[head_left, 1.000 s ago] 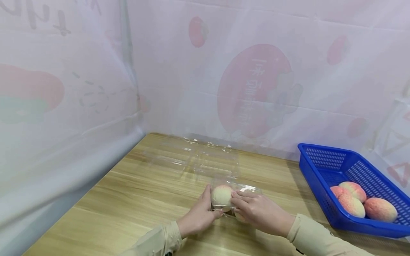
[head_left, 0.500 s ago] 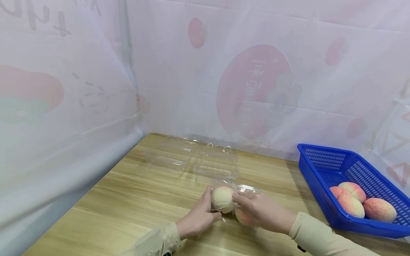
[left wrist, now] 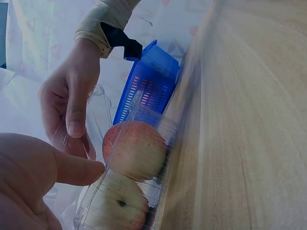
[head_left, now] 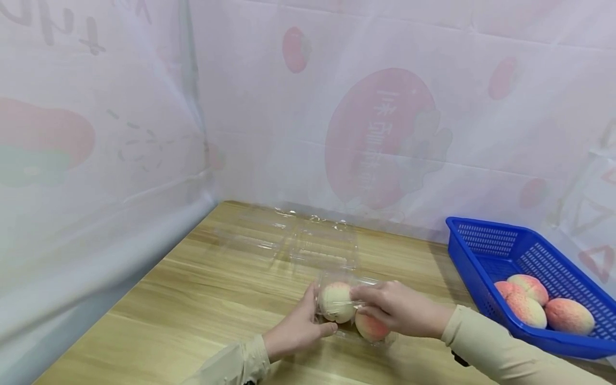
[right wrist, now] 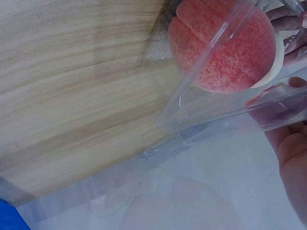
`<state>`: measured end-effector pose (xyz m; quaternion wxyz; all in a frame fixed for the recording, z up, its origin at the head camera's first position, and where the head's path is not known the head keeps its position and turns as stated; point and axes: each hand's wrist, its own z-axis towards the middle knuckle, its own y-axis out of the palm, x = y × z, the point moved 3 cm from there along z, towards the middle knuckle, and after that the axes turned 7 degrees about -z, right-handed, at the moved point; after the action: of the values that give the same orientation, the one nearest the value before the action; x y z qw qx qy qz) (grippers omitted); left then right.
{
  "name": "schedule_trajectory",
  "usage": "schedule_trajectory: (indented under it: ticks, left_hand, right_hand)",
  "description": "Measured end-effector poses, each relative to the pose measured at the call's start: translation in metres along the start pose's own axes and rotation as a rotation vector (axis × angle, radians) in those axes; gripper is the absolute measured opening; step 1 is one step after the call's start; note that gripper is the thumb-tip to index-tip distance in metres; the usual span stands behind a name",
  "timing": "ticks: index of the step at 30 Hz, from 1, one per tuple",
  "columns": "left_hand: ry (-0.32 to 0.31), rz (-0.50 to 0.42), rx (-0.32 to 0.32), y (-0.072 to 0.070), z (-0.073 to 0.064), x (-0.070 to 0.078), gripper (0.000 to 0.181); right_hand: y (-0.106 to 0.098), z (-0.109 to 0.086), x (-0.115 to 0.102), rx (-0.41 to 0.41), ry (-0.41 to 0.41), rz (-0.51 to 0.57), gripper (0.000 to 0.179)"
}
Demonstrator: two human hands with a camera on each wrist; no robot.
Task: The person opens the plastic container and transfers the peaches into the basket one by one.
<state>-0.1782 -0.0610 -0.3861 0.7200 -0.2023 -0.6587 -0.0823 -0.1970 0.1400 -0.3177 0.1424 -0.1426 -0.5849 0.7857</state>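
A clear plastic clamshell box [left wrist: 153,117] stands on the table in front of me with two peaches in it. The pale peach [head_left: 337,305] is on the left; the redder peach [head_left: 371,325] sits to its right. My left hand [head_left: 295,327] grips the box's left end, its thumb against the near rim in the left wrist view. With my right hand [head_left: 404,307] I pinch the edge of the raised clear lid [right wrist: 189,91] between thumb and fingers, above the peaches. Some of the fingertips are hidden behind the plastic and the fruit.
To the right stands a blue plastic basket [head_left: 469,278] with several peaches [head_left: 570,315] in it. Two more clear clamshell boxes [head_left: 324,251] lie near the back of the wooden table [head_left: 192,299]. Printed white sheeting [head_left: 269,117] hangs behind and at the left.
My right hand has shifted slightly up and to the right with the lid edge, uncovering the redder peach. My left hand has stayed at the box's left end.
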Motion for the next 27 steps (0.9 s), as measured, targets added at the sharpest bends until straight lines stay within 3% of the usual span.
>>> schedule_trajectory:
  ticks: [6,12,23,27]
  left_hand:
    - [0.019,-0.09,-0.036,-0.001,-0.002,0.003,0.084]
    - [0.005,-0.095,-0.051,-0.002,-0.004,0.004,0.071]
    - [-0.033,-0.095,-0.061,-0.004,-0.003,0.004,0.095]
    - [-0.05,-0.111,-0.062,-0.004,-0.004,0.004,0.103]
  right_hand:
    - [-0.009,-0.002,0.004,-0.061,0.058,0.083,0.029]
    - [-0.02,0.0,0.009,-0.094,0.125,0.075,0.035]
    - [-0.032,0.007,0.017,-0.178,0.18,-0.015,0.046]
    - [-0.038,0.009,0.021,-0.167,0.196,-0.054,0.043]
